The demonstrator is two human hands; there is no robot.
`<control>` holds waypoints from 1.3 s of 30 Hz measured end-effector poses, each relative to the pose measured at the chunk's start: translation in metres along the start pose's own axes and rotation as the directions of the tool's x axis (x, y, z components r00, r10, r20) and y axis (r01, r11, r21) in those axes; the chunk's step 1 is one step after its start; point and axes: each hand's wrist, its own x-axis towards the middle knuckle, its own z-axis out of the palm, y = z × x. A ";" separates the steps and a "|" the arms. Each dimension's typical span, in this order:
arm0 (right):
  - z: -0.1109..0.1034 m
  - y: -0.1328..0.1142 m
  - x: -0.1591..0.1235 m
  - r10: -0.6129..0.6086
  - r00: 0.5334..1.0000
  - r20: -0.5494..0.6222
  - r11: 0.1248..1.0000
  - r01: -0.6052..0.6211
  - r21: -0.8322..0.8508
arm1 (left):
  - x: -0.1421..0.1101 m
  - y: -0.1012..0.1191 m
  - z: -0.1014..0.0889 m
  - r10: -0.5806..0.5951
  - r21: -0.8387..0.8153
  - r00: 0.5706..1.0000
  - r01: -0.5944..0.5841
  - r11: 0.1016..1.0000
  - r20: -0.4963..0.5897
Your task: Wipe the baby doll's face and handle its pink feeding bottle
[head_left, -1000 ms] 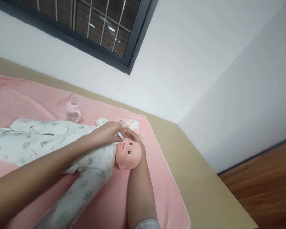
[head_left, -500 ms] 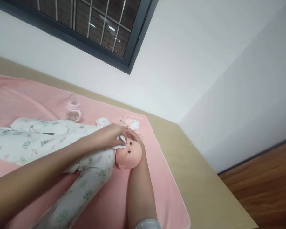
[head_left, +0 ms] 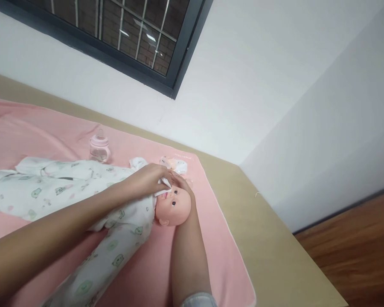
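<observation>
A baby doll lies on a pink blanket [head_left: 211, 238], dressed in a white sleepsuit [head_left: 67, 187] with green prints. Its bare head [head_left: 176, 207] points right. My left hand [head_left: 149, 179] pinches a small white wipe [head_left: 164, 186] and presses it against the doll's face by the mouth. My right hand [head_left: 182, 184] cups the far side of the doll's head, fingers curved round it, with my forearm running up from the bottom edge.
A pink baby bottle [head_left: 99, 147] stands on the blanket behind the doll. A small bundle of white and peach cloth [head_left: 176, 164] lies near the blanket's far corner. The tan table [head_left: 275, 247] ends at the right above a wooden floor [head_left: 355, 251]. A white wall and window stand behind.
My left hand has shifted the wipe a little back and forth over the doll's mouth and cheek. My right hand stays on the head.
</observation>
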 end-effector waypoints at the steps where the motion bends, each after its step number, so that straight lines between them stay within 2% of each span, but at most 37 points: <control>1: 0.000 -0.001 0.000 0.001 1.000 -0.004 1.000 -0.001 0.011 | 0.000 0.000 0.000 -0.002 0.008 1.000 0.002 1.000 0.000; 6: 0.000 -0.003 0.003 0.045 0.999 -0.002 0.998 -0.045 0.036 | 0.001 -0.003 0.001 -0.044 0.027 0.999 0.044 0.999 0.003; 10: -0.002 0.000 0.007 0.060 0.998 -0.011 0.996 -0.059 0.065 | 0.001 -0.008 -0.009 -0.061 -0.030 0.998 0.061 0.998 -0.018; 14: -0.005 0.005 0.011 0.089 0.996 -0.005 0.988 -0.088 0.126 | -0.003 -0.007 -0.022 -0.070 -0.115 0.990 0.084 0.990 0.120; 18: -0.006 0.007 0.011 0.083 0.996 -0.014 0.988 -0.081 0.130 | -0.006 -0.005 -0.022 -0.044 -0.149 0.976 0.077 0.986 0.215; 21: -0.007 0.007 0.010 0.053 0.999 -0.012 0.993 -0.051 0.108 | -0.008 -0.004 -0.017 -0.030 -0.121 0.976 0.057 0.991 0.215; 24: -0.008 0.010 0.013 0.050 0.999 0.005 0.992 -0.050 0.114 | -0.008 -0.005 -0.014 -0.072 -0.089 0.973 0.093 0.992 0.219; 27: -0.010 0.016 0.017 0.065 0.998 0.004 0.988 -0.065 0.142 | -0.008 -0.006 -0.015 -0.112 -0.055 0.969 0.127 0.990 0.218; 30: -0.012 0.023 0.021 0.079 0.997 -0.001 0.981 -0.078 0.177 | -0.008 -0.008 -0.017 -0.102 -0.040 0.976 0.112 0.993 0.190; 39: -0.031 0.047 0.041 0.186 0.982 0.009 0.894 -0.173 0.413 | -0.008 -0.011 -0.013 -0.187 0.031 0.974 0.184 0.982 0.130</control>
